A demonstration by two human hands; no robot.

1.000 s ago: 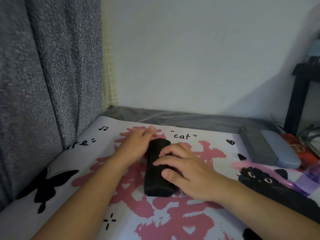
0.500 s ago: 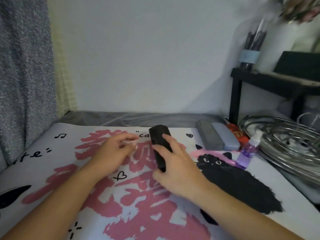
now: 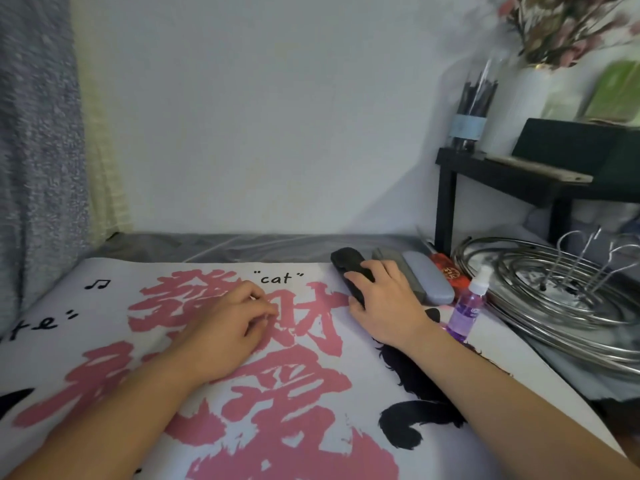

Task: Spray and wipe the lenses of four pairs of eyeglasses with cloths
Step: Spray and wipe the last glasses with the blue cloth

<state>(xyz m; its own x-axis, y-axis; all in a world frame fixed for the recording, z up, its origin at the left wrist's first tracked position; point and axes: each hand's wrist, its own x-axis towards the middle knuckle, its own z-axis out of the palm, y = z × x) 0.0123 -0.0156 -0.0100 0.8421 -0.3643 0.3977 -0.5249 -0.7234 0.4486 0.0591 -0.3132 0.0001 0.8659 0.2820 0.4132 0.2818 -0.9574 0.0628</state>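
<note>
Fingers of your right hand point(image 3: 384, 303) are curled over the black glasses case point(image 3: 348, 271), thumb on its near side, clamping it at the far edge of the cat-print mat point(image 3: 242, 410). Your left hand point(image 3: 225, 327) rests on the mat well to the left of the case, fingers loosely curled; whether it pinches anything small, I cannot tell.

Just right of the black case lie a dark grey case point(image 3: 398, 271) and a pale blue-grey case point(image 3: 427, 282), side by side and touching or nearly so. Nearer you and right of them stands the purple spray bottle point(image 3: 465, 313), upright, close beside your right wrist. No eyeglasses or cloth show in view.

The risk, as I judge it: if you draw your right arm back or swing the wrist outward, you may knock the bottle over toward the coiled metal tubing point(image 3: 554, 306). Pushing the black case further right could also shove the grey case.
</note>
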